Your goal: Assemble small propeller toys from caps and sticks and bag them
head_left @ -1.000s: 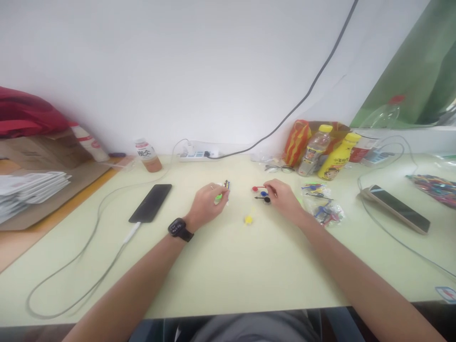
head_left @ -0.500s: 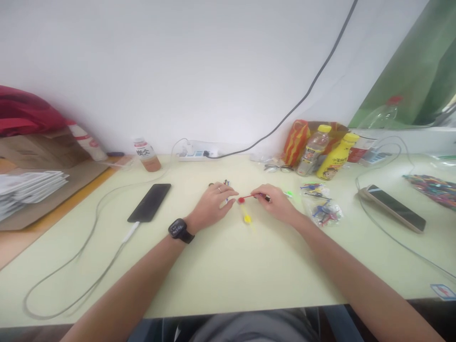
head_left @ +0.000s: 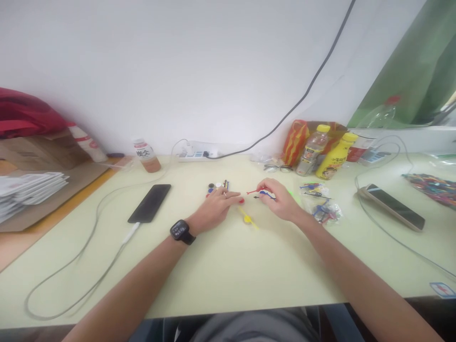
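Observation:
My left hand [head_left: 213, 208], wearing a ring, lies low over the table with its fingers stretched out. Their tips reach a small red disc [head_left: 241, 200]; whether they press on it I cannot tell. In a pinch, my right hand [head_left: 280, 198] holds a thin red plastic arrow [head_left: 252, 192]. A blue plastic piece [head_left: 265, 193] and a black arrow tip [head_left: 256, 197] show by its fingers, partly hidden. Below the red disc lies a yellow arrow with a round middle [head_left: 247, 219]. Small coloured discs [head_left: 211, 185] and upright-looking arrow pieces [head_left: 226, 184] sit behind my left hand.
Bags of coloured plastic pieces [head_left: 326, 211] lie to the right, near a phone [head_left: 395, 206]. Bottles [head_left: 334, 156] and eyeglasses [head_left: 278, 168] stand or lie by the wall. A black phone [head_left: 149, 203] with a charging cable [head_left: 96, 218] is at left.
The red arrow has come away from the red disc, drawn slightly right and up by my right hand. My left fingers have straightened and moved over to the disc.

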Demonstrator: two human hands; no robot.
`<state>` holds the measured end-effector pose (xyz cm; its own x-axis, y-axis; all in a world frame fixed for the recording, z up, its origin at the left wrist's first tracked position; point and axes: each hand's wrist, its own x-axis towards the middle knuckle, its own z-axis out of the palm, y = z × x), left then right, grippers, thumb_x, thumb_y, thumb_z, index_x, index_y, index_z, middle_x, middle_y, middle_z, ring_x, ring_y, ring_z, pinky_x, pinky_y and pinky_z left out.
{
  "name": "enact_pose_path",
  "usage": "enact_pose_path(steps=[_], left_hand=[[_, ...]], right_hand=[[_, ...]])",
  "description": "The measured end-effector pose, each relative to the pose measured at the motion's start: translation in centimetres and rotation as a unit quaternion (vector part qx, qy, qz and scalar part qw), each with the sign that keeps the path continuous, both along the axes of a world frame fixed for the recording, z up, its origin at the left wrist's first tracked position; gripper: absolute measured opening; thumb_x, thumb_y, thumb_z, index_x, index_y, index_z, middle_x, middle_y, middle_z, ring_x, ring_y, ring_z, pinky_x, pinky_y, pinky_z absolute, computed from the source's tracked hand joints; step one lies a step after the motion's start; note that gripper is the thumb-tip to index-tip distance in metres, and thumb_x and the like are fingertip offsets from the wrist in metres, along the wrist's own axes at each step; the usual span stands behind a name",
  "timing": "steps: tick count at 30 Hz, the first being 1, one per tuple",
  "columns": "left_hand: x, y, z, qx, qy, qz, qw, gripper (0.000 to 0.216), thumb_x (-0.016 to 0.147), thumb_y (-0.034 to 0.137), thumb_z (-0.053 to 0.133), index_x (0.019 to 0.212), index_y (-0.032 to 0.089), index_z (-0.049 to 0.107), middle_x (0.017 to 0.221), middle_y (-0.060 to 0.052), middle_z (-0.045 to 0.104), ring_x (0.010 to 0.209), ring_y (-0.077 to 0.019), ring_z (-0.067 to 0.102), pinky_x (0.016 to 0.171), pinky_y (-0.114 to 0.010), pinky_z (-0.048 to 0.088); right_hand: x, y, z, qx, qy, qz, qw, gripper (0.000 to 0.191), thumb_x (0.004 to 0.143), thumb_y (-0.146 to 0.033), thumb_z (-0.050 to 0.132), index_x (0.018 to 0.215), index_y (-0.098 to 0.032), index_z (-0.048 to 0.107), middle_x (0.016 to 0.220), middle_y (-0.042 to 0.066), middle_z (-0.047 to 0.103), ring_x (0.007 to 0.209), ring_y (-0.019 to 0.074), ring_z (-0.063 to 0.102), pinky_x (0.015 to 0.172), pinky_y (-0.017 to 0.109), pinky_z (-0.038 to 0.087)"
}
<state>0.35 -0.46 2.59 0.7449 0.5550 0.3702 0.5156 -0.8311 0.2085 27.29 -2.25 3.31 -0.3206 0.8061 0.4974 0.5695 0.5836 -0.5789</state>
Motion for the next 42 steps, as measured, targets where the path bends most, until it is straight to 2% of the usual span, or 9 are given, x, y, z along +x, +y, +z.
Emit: enact_pose_path(steps=[4,9,16,20,26,31,36,39,42], left_hand=[[-0.1,0.2,-0.4,0.015,0.008,0.008,1.000,0.051,0.099,0.005,0.040,0.136,0.031,0.064,0.141,-0.004,0.064,0.112,-0.0272,0.055,0.102,-0.051,0.047],[0.0,0.5,-0.5,0.024,-0.003,0.029,0.999,0.035,0.102,0.013,0.044,0.121,0.025,0.070,0.133,-0.005,0.069,0.112,-0.0276,0.056,0.101,-0.050,0.047],[0.2,0.6,-0.3,0.019,-0.015,0.040,0.999,0.017,0.099,0.020,0.053,0.094,0.022,0.069,0.096,-0.008,0.075,0.104,-0.0291,0.059,0.093,-0.048,0.050],[0.0,0.4,-0.2,0.008,-0.028,0.040,0.999,0.012,0.096,0.020,0.056,0.090,0.022,0.067,0.087,-0.008,0.071,0.099,-0.0273,0.060,0.088,-0.044,0.052],[-0.2,0.1,0.0,-0.001,-0.030,0.043,0.999,0.010,0.094,0.021,0.058,0.096,0.021,0.068,0.088,-0.007,0.067,0.096,-0.0261,0.060,0.085,-0.041,0.051],[-0.2,-0.2,0.2,-0.007,-0.030,0.041,0.999,0.013,0.095,0.023,0.057,0.101,0.022,0.069,0.092,-0.008,0.068,0.097,-0.0261,0.061,0.087,-0.041,0.051],[-0.1,-0.2,0.6,-0.004,-0.016,0.008,1.000,0.010,0.091,0.021,0.060,0.095,0.022,0.070,0.095,-0.008,0.071,0.096,-0.0270,0.060,0.091,-0.044,0.049],[-0.1,-0.2,0.6,-0.021,-0.024,0.008,0.999,0.009,0.090,0.021,0.061,0.092,0.022,0.069,0.094,-0.008,0.071,0.096,-0.0271,0.060,0.090,-0.043,0.049],[0.0,-0.5,0.4,-0.051,-0.039,0.021,0.998,0.008,0.089,0.026,0.065,0.093,0.021,0.069,0.094,-0.008,0.070,0.101,-0.0278,0.060,0.090,-0.042,0.049]], right_hand=[[-0.6,-0.1,-0.4,0.018,-0.018,-0.010,1.000,0.005,0.086,-0.020,0.062,0.090,-0.023,0.060,0.089,0.005,0.066,0.088,0.0232,0.059,0.081,0.036,0.045],[-0.6,0.2,-0.8,0.020,-0.015,-0.017,1.000,0.006,0.086,-0.016,0.061,0.085,-0.022,0.063,0.086,0.004,0.068,0.083,0.0215,0.060,0.078,0.035,0.045],[-0.9,-0.2,-0.8,-0.015,-0.038,0.024,0.999,0.012,0.082,-0.013,0.064,0.083,-0.023,0.071,0.080,0.003,0.071,0.079,0.0202,0.061,0.072,0.032,0.045],[-1.1,-0.8,-0.5,-0.041,-0.037,0.045,0.997,0.014,0.081,-0.013,0.065,0.085,-0.024,0.073,0.084,0.002,0.074,0.082,0.0201,0.064,0.075,0.032,0.048],[-1.5,-1.5,-0.4,-0.077,-0.091,0.126,0.985,0.018,0.082,-0.018,0.070,0.097,-0.025,0.078,0.088,0.003,0.076,0.086,0.0216,0.066,0.081,0.033,0.048],[-1.6,-1.6,-0.5,-0.094,-0.115,0.135,0.980,0.016,0.084,-0.015,0.067,0.087,-0.026,0.079,0.087,0.001,0.077,0.082,0.0198,0.067,0.078,0.032,0.047],[0.2,-0.5,-0.4,-0.096,-0.160,0.061,0.980,0.019,0.077,-0.012,0.065,0.082,-0.025,0.077,0.085,0.001,0.076,0.081,0.0206,0.067,0.073,0.030,0.046],[1.3,0.2,-0.5,-0.092,-0.181,0.002,0.979,0.016,0.077,-0.012,0.065,0.081,-0.024,0.075,0.086,0.003,0.075,0.083,0.0219,0.066,0.073,0.030,0.045],[1.8,0.5,-0.3,-0.086,-0.158,-0.021,0.983,0.011,0.080,-0.015,0.066,0.086,-0.022,0.071,0.090,0.004,0.074,0.085,0.0218,0.066,0.077,0.031,0.045]])
